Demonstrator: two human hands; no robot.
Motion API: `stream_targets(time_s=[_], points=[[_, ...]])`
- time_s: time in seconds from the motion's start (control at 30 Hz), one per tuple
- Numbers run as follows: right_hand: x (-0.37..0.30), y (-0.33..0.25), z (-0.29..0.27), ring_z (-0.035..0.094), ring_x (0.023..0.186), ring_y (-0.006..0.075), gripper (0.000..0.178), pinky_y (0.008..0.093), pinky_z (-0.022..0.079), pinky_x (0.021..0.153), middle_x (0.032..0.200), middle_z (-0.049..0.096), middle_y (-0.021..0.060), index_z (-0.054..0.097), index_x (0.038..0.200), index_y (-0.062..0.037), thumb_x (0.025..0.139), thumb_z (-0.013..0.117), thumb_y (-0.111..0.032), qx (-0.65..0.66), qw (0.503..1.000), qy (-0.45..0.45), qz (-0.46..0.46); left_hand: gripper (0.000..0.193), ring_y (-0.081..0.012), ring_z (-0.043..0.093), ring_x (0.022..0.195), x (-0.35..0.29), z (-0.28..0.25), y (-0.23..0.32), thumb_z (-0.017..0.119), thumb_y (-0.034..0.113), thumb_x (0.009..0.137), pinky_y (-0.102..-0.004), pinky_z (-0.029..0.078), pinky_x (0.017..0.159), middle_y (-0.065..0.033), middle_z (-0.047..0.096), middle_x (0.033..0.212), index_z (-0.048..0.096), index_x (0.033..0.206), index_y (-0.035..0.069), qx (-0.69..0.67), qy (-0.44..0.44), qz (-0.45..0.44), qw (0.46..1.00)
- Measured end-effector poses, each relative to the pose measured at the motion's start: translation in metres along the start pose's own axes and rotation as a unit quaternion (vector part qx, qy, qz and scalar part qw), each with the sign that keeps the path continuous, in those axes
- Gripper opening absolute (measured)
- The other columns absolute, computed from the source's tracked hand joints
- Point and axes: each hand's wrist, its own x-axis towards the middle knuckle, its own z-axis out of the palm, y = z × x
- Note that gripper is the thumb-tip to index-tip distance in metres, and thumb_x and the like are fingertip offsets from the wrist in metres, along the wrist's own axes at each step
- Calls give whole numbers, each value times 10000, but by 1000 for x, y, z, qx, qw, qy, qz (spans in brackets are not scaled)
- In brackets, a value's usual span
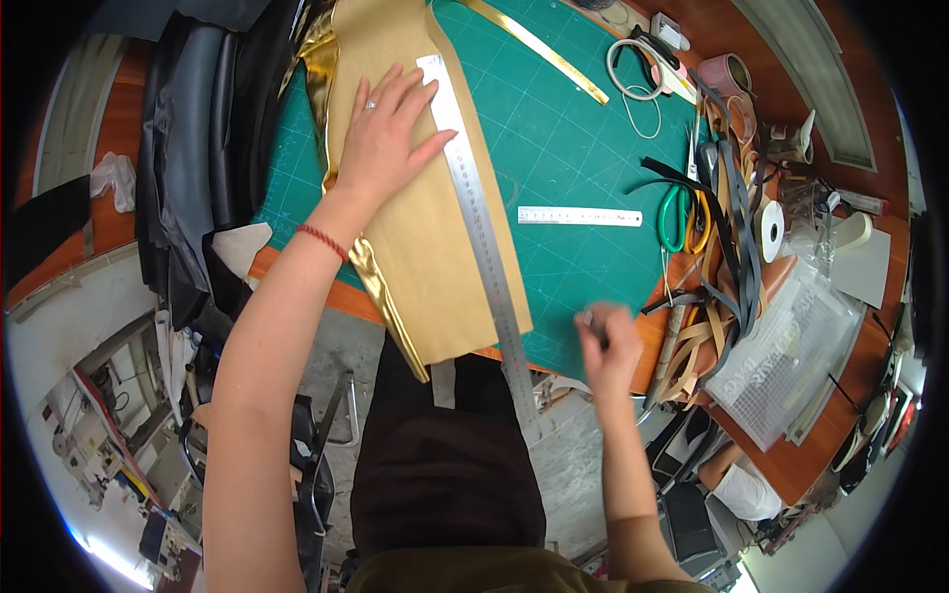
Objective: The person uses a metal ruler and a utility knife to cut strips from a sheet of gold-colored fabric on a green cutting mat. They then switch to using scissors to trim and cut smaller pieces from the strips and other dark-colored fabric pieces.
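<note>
A gold leather sheet lies with its tan back up, its shiny gold side showing along the curled left edge. Along its right side runs a long steel ruler, the lower end of which sticks out past the table's front edge. My left hand is spread flat on the sheet's upper part, with thumb and a fingertip on the ruler. Over the front right of the green cutting mat, apart from the sheet, my right hand is closed and slightly blurred. Something small and silvery shows at its fingers, too unclear to name.
A short steel ruler and a gold strip lie on the mat. To the right are green-handled scissors, orange-handled scissors, leather straps and a white spool. Dark leather rolls hang at left.
</note>
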Motion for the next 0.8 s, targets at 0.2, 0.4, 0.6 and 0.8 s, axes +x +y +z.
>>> stream_targets(time_s=[0.2,0.4,0.6,0.8], points=[[102,15,-5,648,809,265,237,361,519,651,1090,569,115,630,988,-34,781,741,-64,-54,998,3,-45,632,-332,358,1372,-14,-12,5,706,424,819,-571,201,1144,-119,456,1389,517,1322,91,-8,-41,7,999],[116,11,-5,631,698,240,173,335,489,598,928,624,105,602,917,-26,795,723,-43,-23,998,-36,39,920,-354,254,1418,-16,-24,3,719,595,722,-558,127,1174,-166,384,1436,423,1387,33,-3,-102,40,994],[177,-26,21,606,696,263,154,333,477,633,839,613,106,630,936,-41,797,694,-28,7,994,39,-101,1056,-363,226,1428,-14,-27,5,748,649,640,-557,106,1181,-175,354,1455,383,1417,34,-18,-119,39,992],[221,-35,54,601,767,277,139,372,481,650,890,599,64,662,920,-89,786,684,-57,-17,985,52,-161,1056,-359,230,1426,-14,-25,5,765,640,621,-549,115,1183,-174,351,1455,388,1424,67,-19,-115,37,992]])
